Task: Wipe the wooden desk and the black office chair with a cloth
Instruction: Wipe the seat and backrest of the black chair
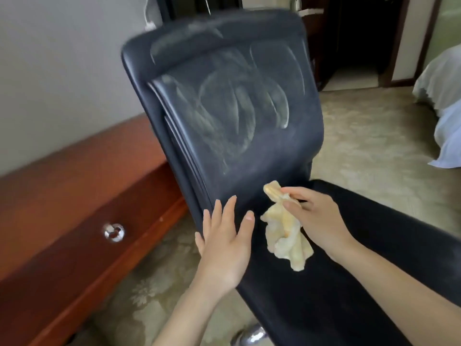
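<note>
A: What is shown of the person?

B: Only two hands and two forearms are shown. The left hand and the right hand are each followed by a forearm down to the lower edge of the view.

A: What is worn?

B: The left forearm and the right forearm are seen bare throughout. The fingers are slender, and the fingernails are kept short and plain.

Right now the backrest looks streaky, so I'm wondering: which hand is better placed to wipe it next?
Probably the right hand: it pinches the cloth just below the streaked backrest. The left hand is open, fingers straight near the backrest's base, holding nothing.
</note>
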`<state>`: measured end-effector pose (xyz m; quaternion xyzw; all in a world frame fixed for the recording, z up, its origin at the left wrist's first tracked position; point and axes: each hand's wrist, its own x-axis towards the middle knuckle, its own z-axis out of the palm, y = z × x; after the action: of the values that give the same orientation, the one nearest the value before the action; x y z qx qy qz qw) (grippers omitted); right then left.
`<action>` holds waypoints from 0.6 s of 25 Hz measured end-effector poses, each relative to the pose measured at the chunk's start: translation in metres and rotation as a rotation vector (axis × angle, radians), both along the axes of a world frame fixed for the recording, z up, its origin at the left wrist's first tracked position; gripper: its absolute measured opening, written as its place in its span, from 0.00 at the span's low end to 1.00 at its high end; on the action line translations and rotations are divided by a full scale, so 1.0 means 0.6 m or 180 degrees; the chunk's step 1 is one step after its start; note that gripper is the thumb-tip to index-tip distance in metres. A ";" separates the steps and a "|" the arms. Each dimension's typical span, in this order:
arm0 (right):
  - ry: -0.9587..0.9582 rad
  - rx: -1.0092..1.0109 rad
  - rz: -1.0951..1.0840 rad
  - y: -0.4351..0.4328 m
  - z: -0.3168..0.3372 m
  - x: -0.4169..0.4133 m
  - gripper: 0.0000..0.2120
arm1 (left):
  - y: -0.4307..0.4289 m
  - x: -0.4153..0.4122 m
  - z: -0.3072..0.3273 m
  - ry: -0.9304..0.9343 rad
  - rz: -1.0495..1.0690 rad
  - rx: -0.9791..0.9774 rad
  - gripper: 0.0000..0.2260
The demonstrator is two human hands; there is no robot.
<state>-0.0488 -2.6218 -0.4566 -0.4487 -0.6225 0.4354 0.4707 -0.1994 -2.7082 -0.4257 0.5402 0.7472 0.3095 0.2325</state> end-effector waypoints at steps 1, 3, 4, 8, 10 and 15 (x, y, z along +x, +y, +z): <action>0.0112 -0.0044 -0.0020 -0.001 0.048 -0.015 0.07 | 0.000 -0.011 0.053 0.0008 -0.0076 0.0041 0.24; 0.0229 -0.0038 -0.0133 0.007 0.159 -0.046 0.09 | 0.006 -0.045 0.166 0.0074 -0.0361 0.0055 0.24; 0.0270 -0.0024 -0.0165 0.011 0.217 -0.061 0.10 | 0.010 -0.065 0.222 0.0170 -0.0540 0.0022 0.24; 0.0521 -0.0251 -0.0153 0.014 0.444 -0.120 0.12 | 0.033 -0.138 0.435 0.0492 -0.0877 0.0114 0.23; 0.0765 -0.0365 -0.0044 0.007 0.519 -0.148 0.13 | 0.045 -0.143 0.513 0.0238 -0.1052 0.0264 0.20; 0.1488 -0.0671 0.0510 -0.010 0.609 -0.196 0.13 | 0.077 -0.153 0.623 0.0293 -0.1095 0.0551 0.11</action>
<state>-0.1663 -2.6275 -0.0910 -0.3317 -0.4816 0.6256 0.5164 -0.2912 -2.6617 -0.0520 0.6915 0.6243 0.3032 0.2003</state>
